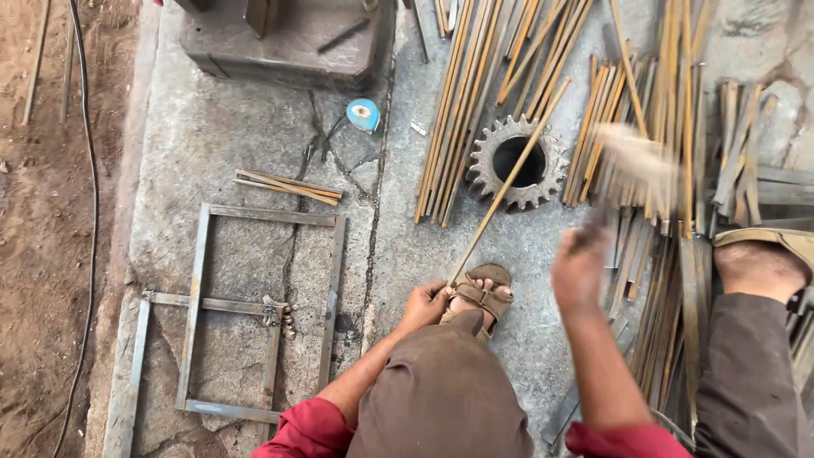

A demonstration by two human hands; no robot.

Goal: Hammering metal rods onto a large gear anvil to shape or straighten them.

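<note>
The left hand sits at about six o'clock in the head view, closed around the near end of a long thin metal rod, pinning it down against the sandalled left foot that rests on the concrete slab. From that grip the rod runs up toward one o'clock, crosses the open bore of a rusty toothed gear lying flat on the slab, and ends among the loose rods beyond it. The right hand is raised at about four o'clock and blurred; it is curled around the dark handle of a tool whose pale, smeared head shows up toward two o'clock, over a heap of cut rods and flat strips; what kind of tool it is cannot be told from the blur. The right foot, also in a sandal, stands on the strips at three o'clock. More long rods lie in a fan at twelve o'clock, just left of the gear. At eight o'clock a rectangular frame of flat steel bar lies on the slab, with a small bundle of short rods just above it at ten o'clock. A small blue tape measure lies at eleven o'clock, near a heavy dark steel block at the top edge. Both forearms come out of red sleeves.
</note>
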